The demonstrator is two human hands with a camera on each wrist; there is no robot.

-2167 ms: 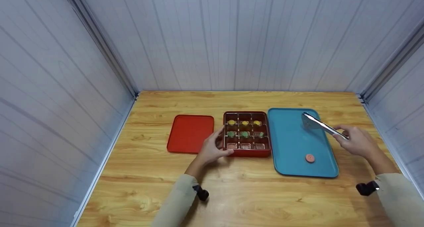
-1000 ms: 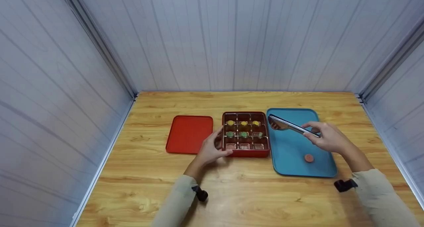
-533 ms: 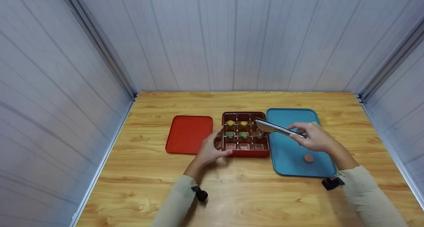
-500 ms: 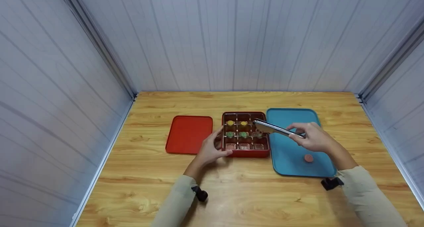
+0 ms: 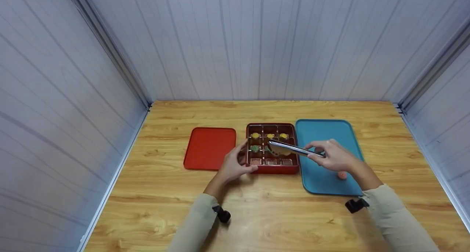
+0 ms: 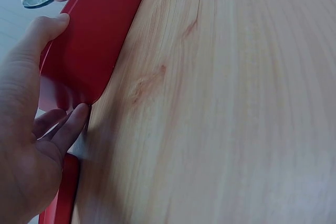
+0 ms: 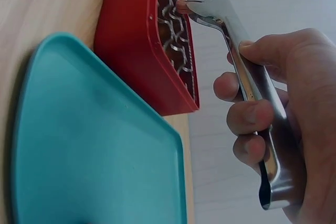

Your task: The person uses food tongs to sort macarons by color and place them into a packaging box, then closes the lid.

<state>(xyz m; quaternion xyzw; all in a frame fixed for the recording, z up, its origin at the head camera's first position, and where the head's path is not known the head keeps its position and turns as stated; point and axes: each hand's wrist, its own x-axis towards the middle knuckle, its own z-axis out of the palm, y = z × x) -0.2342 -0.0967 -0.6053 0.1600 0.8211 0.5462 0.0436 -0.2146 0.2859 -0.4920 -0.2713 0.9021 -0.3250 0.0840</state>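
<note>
My left hand (image 5: 234,165) grips the front left corner of a red divided box (image 5: 277,169), thumb at the front rim and fingers at the side wall. In my right hand (image 5: 332,157) are metal tongs (image 5: 295,149), squeezed between thumb and fingers. A small pinkish disc (image 7: 182,7) sits between the tong tips in the right wrist view. The tips hang over the middle of the box, covering part of the centre row. Yellow pieces (image 5: 255,135) fill the back row's compartments. A green piece (image 5: 255,148) lies in the middle row's left compartment.
A blue tray (image 5: 319,186) stands right beside the box, with one pink disc (image 5: 342,175) on it, partly behind my right wrist. To the left lies a flat red lid (image 5: 209,149). White panels (image 5: 242,42) wall in the wooden table (image 5: 279,215).
My right hand has carried the tongs leftward from the tray's back right to over the box's middle. The left hand has stayed at the box corner.
</note>
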